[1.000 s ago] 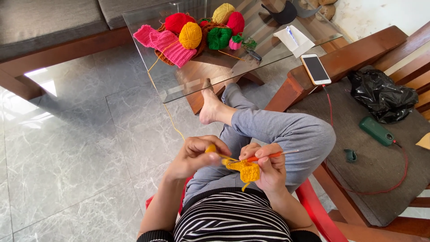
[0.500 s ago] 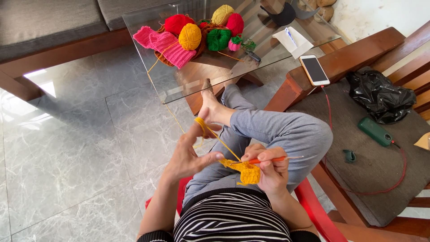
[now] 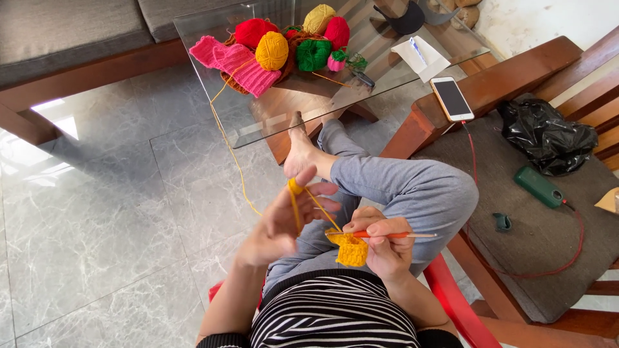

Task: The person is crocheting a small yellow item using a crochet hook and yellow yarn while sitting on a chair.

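My right hand (image 3: 382, 243) grips an orange-handled crochet hook (image 3: 394, 235) and pinches a small yellow crocheted piece (image 3: 351, 250) over my lap. My left hand (image 3: 284, 219) is raised to the left with its fingers spread, and the yellow yarn strand (image 3: 237, 173) is wrapped over its index finger. That strand runs taut from the finger to the piece, and away up to a yellow yarn ball (image 3: 271, 50) on the glass table (image 3: 387, 80).
The glass table also carries several coloured yarn balls (image 3: 314, 54), a pink knitted piece (image 3: 235, 62) and a paper with a pen (image 3: 421, 55). A phone (image 3: 451, 98) lies on a wooden armrest. A black bag (image 3: 548, 135) and a green device (image 3: 540, 187) rest on the cushion at right.
My left hand has lifted away from the crocheted piece, up and to the left, drawing the yellow strand out long. My right hand stayed in place with the hook.
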